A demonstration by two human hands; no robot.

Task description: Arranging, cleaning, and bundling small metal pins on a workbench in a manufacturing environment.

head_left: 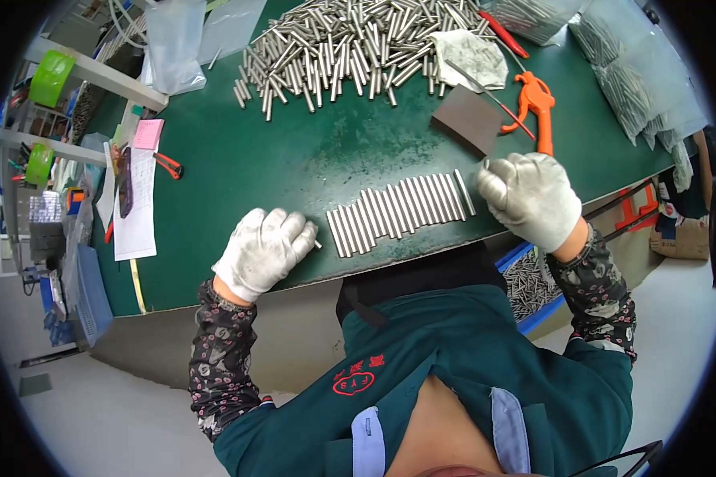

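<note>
Both gloved hands are down at the near edge of the dark green work mat (239,159), one on each side of a neat row of short shiny metal rods (402,208) laid side by side like a little fence. The row sits right at the front edge of the mat, between the hands, slanting up a bit toward the right.

The left hand (264,248), in a grubby white knit glove, is curled into a loose fist just left of the row. Something thin and metallic pokes out of it toward the rods, so it looks closed on a single rod, though I can't see enough to be sure. The right hand (531,197), same kind of glove, is clenched too, right by the row's last rod, which leans away from the others. Can't tell if there's anything inside that fist.

Further back there's a big loose heap of the same metal rods (350,44), a crumpled grey rag (473,57), a dark brown sanding pad (471,119) and an orange-handled air blow gun (533,103). Clear plastic bags of rods (636,79) are stacked at the far right, and a pink sticky note pad (148,133) sits on papers at the left.
</note>
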